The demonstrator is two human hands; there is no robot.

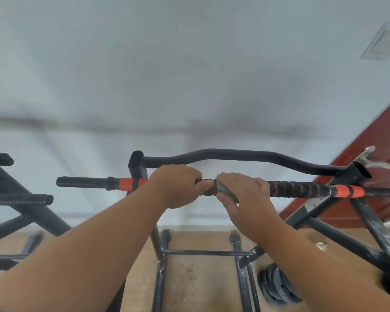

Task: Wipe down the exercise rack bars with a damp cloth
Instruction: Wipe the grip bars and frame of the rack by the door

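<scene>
Both forearms reach forward from the camera to the taped grip bar (pixel 212 188) of the exercise rack (pixel 320 221). The left hand (pixel 176 185) curls its fingers over the bar, steadying it. Just beside it, the right hand (pixel 243 192) wraps the green cloth (pixel 225 190) around the bar, thumb beneath. Recommended technique: keep the cloth fully encircling the bar, maintain firm squeeze, and slide rightward over the spiral wrap (pixel 300 188) toward the orange band (pixel 347 190).

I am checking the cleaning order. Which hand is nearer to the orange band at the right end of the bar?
Right. The right hand grips the bar nearer that orange band; the left hand is farther.
</scene>
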